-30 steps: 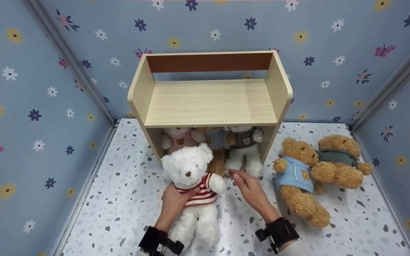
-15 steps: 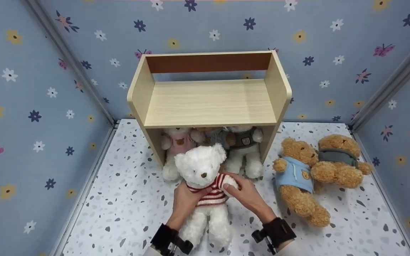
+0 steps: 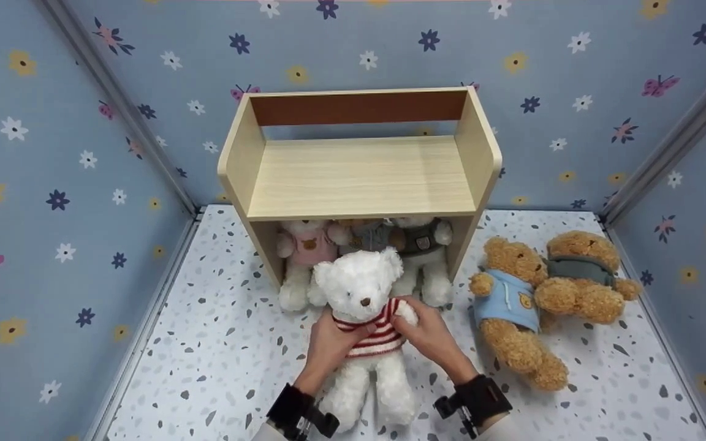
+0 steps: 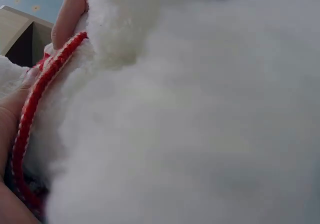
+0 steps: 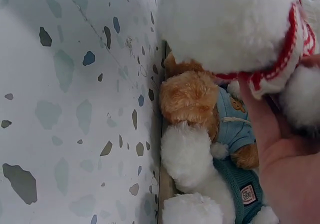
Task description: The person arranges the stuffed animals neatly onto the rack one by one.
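A white teddy bear (image 3: 356, 282) in a red-and-white striped sweater is held upright before the shelf unit, facing me. My left hand (image 3: 327, 344) grips its side, thumb across the sweater's front. My right hand (image 3: 431, 334) holds the bear's other side by the arm, thumb in front. White fur fills most of the left wrist view, with the sweater's red hem (image 4: 32, 104) along the left hand. In the right wrist view, the right hand (image 5: 285, 159) lies against the sweater, its fingers partly hidden behind the bear.
Inside the wooden shelf unit's (image 3: 362, 177) lower compartment sit a pink-shirted bear (image 3: 310, 245), a blue-clad brown bear (image 5: 190, 96) and a green-clad white bear (image 3: 421, 245). Two brown bears lie at right, one in a blue hoodie (image 3: 512, 300), one in dark green (image 3: 586, 269).
The left hand has carried the white bear to the right. The right hand, earlier apart from it, has taken hold of its arm side. The bears at right stay put.
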`<state>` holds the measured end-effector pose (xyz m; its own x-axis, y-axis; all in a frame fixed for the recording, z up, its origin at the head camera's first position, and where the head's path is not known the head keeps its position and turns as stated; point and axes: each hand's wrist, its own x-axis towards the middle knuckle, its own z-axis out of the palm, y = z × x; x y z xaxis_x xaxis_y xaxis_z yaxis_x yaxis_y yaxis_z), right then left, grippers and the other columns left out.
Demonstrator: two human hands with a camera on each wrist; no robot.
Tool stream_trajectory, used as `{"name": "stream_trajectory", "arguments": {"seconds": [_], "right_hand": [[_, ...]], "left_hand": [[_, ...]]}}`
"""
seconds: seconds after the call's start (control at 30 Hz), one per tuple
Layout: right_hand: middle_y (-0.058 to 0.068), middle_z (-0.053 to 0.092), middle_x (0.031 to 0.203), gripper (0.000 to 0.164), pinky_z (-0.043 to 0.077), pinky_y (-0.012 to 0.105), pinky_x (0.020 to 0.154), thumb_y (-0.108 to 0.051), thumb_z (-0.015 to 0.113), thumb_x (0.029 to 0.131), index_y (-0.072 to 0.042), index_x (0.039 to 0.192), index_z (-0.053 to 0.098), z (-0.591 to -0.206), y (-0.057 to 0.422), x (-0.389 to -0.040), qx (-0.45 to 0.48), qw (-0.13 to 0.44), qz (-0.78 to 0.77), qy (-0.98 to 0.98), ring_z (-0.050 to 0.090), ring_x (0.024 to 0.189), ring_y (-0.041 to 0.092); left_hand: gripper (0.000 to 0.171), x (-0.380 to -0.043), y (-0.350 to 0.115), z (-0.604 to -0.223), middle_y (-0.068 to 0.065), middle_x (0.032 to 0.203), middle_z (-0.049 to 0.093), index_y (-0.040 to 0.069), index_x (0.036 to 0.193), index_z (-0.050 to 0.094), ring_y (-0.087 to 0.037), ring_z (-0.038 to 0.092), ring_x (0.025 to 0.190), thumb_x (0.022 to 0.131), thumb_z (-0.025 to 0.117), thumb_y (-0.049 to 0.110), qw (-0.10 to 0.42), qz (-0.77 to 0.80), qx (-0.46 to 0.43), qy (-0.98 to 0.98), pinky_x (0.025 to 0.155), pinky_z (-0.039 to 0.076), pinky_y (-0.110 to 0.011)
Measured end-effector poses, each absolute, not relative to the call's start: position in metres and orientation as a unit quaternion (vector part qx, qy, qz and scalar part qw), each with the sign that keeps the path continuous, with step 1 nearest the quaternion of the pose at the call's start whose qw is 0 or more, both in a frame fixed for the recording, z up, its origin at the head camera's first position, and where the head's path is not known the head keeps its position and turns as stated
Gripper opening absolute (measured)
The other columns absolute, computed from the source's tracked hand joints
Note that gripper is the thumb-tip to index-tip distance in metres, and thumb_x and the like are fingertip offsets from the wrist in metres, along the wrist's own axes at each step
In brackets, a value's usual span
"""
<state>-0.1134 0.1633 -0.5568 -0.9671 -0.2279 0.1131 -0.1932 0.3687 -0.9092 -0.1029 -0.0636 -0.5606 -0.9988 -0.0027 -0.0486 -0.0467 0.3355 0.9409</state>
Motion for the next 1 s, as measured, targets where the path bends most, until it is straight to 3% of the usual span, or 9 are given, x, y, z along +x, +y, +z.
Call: {"name": "stream_trajectory", "arguments": {"seconds": [0.17,0.33,0.43,0.63,0.8,1.0], "right_hand": [[0.002,0.074,0.112,0.03,0.055,0.037,0.087,-0.012,0.066,0.1,-0.011,0.13,0.068,-0.555,0.168,-0.114,-0.099,-0.027,-0.55,0.829,0.07,0.099,0.017],[0.002,0.075,0.104,0.03,0.055,0.033,0.076,-0.007,0.064,0.1,-0.012,0.129,0.069,-0.55,0.174,-0.114,-0.06,-0.054,-0.574,0.815,0.069,0.087,0.017],[0.004,0.075,0.104,0.03,0.054,0.03,0.076,-0.002,0.063,0.1,-0.011,0.128,0.069,-0.546,0.175,-0.113,-0.05,-0.079,-0.578,0.811,0.069,0.086,0.017],[0.012,0.073,0.105,0.027,0.053,0.027,0.074,0.004,0.061,0.099,0.001,0.125,0.066,-0.513,0.172,-0.102,-0.051,-0.123,-0.601,0.788,0.068,0.086,0.014],[0.013,0.069,0.094,0.026,0.047,0.025,0.063,0.003,0.058,0.102,0.002,0.126,0.064,-0.496,0.173,-0.098,-0.047,-0.134,-0.618,0.773,0.06,0.07,0.014],[0.014,0.069,0.094,0.027,0.046,0.025,0.06,0.002,0.057,0.103,0.002,0.128,0.063,-0.49,0.171,-0.097,-0.044,-0.151,-0.617,0.771,0.059,0.068,0.015]], "left_hand": [[0.089,-0.106,-0.067,-0.559,-0.015,0.14,0.06,0.005,0.149,0.046,-0.031,0.058,0.128,0.081,0.087,0.044,0.053,0.602,0.027,0.796,0.107,0.046,-0.048],[0.071,-0.108,-0.074,-0.558,-0.011,0.132,0.062,0.008,0.141,0.052,-0.025,0.059,0.12,0.085,0.085,0.038,0.064,0.632,0.056,0.771,0.103,0.046,-0.045],[0.068,-0.109,-0.076,-0.559,-0.008,0.128,0.064,0.009,0.139,0.055,-0.022,0.061,0.116,0.085,0.086,0.036,0.052,0.646,0.053,0.76,0.101,0.048,-0.042],[0.072,-0.109,-0.075,-0.56,-0.009,0.13,0.064,0.011,0.147,0.05,-0.023,0.064,0.115,0.087,0.085,0.029,0.039,0.691,0.045,0.72,0.1,0.05,-0.04],[0.072,-0.108,-0.071,-0.557,-0.011,0.134,0.064,0.006,0.147,0.052,-0.024,0.063,0.119,0.087,0.086,0.025,0.05,0.708,0.079,0.7,0.103,0.05,-0.039],[0.071,-0.11,-0.065,-0.55,-0.01,0.131,0.067,0.003,0.144,0.055,-0.024,0.063,0.119,0.086,0.086,0.031,0.077,0.694,0.089,0.71,0.105,0.048,-0.04]]}}
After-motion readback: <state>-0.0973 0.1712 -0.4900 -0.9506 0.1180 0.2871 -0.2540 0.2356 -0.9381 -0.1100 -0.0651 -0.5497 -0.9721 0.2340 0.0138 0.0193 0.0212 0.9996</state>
